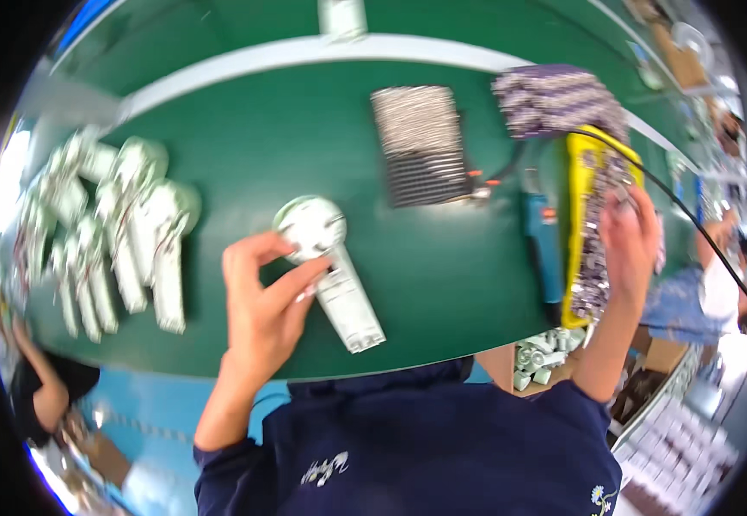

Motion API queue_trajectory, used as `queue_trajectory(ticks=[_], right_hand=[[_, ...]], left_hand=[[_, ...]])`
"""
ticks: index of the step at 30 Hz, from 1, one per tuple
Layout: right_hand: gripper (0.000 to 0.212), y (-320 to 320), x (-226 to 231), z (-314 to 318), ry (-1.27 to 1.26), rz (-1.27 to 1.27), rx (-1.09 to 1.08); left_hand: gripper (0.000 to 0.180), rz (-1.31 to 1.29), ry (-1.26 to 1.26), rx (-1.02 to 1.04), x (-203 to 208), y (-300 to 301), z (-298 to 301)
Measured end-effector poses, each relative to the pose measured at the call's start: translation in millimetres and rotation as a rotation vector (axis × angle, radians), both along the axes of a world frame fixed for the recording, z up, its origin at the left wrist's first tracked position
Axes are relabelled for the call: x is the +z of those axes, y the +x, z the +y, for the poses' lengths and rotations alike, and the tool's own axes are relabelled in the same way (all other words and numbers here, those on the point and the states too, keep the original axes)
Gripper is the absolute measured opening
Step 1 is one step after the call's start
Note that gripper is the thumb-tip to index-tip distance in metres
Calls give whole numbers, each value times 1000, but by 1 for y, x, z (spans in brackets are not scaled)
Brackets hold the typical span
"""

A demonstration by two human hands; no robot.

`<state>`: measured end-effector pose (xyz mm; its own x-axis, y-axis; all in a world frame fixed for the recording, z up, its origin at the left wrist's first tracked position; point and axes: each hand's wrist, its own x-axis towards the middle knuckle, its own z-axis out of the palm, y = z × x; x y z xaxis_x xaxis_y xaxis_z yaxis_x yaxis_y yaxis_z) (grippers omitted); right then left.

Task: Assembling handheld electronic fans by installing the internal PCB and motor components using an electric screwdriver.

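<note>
My left hand (266, 297) pinches a white housing (352, 297) near its neck, thumb on one side and index finger on the other. It has a round head and a long handle, like that of a small handheld fan, and it lies on the green table (451, 284). Over at the right, my right hand (630, 236) is above a yellow tray (573, 258) of many small shiny metal pieces (595, 206). Its fingertips are drawn together; blur hides what they hold, if anything. A teal electric screwdriver (544, 245) lies just left of the tray.
Several similar white housings (167, 275) lie grouped at the left. A dark block with fine rows (425, 146) sits toward the back, near a purple-and-white striped cloth (558, 96). A black cable (691, 215) crosses the right side. Other people (717, 284) are at both sides.
</note>
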<state>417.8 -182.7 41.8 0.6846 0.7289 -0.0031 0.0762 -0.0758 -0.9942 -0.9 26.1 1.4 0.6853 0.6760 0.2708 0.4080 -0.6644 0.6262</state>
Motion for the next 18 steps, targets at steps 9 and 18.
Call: queue_trajectory(ticks=[9,18], right_hand=[[42,-219,-31,88,-46,332,439],[37,-236,-19,139,-197,-629,765]], left_hand=[[20,-429,-530,281,-29,-3,-25],[14,-364,-449,341,-28,0,-21]])
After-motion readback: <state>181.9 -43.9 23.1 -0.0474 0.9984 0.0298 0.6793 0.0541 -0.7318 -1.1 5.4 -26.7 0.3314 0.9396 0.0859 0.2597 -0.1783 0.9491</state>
